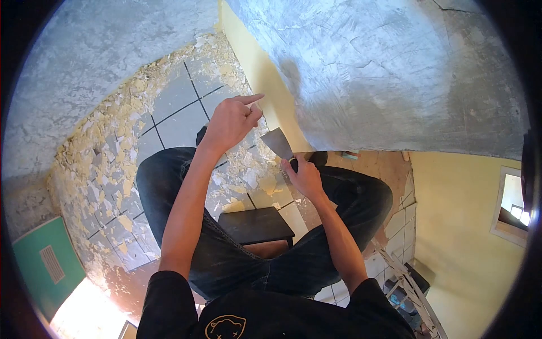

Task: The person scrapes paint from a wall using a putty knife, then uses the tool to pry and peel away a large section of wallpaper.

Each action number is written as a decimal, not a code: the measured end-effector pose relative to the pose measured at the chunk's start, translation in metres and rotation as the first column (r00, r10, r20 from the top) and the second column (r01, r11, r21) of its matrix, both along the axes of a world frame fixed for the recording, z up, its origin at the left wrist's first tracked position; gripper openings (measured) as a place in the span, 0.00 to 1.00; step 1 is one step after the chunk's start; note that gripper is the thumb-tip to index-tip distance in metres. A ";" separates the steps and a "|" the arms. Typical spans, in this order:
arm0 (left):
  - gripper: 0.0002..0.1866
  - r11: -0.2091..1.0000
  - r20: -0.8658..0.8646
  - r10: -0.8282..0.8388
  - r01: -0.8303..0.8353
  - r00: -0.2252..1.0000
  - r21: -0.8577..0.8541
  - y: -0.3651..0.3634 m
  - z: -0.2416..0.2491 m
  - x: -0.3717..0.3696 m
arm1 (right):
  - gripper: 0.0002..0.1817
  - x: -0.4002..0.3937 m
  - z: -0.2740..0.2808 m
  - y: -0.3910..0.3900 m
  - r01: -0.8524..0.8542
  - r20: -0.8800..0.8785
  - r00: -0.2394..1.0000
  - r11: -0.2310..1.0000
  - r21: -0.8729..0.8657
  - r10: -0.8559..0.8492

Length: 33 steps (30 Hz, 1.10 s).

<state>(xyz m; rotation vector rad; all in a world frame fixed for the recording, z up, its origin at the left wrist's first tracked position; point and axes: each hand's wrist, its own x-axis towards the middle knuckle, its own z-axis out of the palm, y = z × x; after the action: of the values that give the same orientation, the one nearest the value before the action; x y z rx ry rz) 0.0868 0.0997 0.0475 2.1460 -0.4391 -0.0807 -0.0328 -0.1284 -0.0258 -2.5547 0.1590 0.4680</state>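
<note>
My right hand (306,177) is closed round the handle of a putty knife (276,142), whose broad metal blade points up and left at the lower edge of a wall. Along that edge runs a yellow painted strip (268,85), below bare grey plaster (384,73). My left hand (231,121) is raised to the left of the knife, its index finger stretched out with the tip overlapping the yellow strip. The other fingers are bent, and nothing shows in them. Yellow and white paint flakes (262,175) lie on the floor below the blade.
A low dark stool (257,225) stands between my legs. Paint flakes (107,175) cover the tiled floor (180,121) along the left wall (113,51). A green door (48,265) is at lower left. A wooden ladder-like frame (409,288) is at lower right, near the yellow wall (457,209).
</note>
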 end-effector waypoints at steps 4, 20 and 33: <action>0.17 0.996 -0.062 -0.002 0.007 0.998 0.083 0.002 -0.001 0.003 | 0.32 0.002 0.001 0.001 0.008 -0.034 0.999 1.000 -0.004 -0.008; 0.17 0.971 0.141 0.239 -0.235 0.961 -0.044 -0.006 0.006 0.002 | 0.34 0.006 -0.004 -0.004 0.044 -0.027 0.999 0.997 0.056 -0.042; 0.14 0.994 -0.153 0.093 -0.082 0.984 0.077 -0.002 0.014 0.003 | 0.32 0.011 -0.003 -0.003 0.073 -0.010 0.997 0.990 0.119 -0.073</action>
<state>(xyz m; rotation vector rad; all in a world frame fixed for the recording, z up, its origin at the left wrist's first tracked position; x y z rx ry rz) 0.0903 0.0972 0.0618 2.2060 -0.2536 -0.2161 -0.0215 -0.1311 -0.0291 -2.4220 0.2190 0.4431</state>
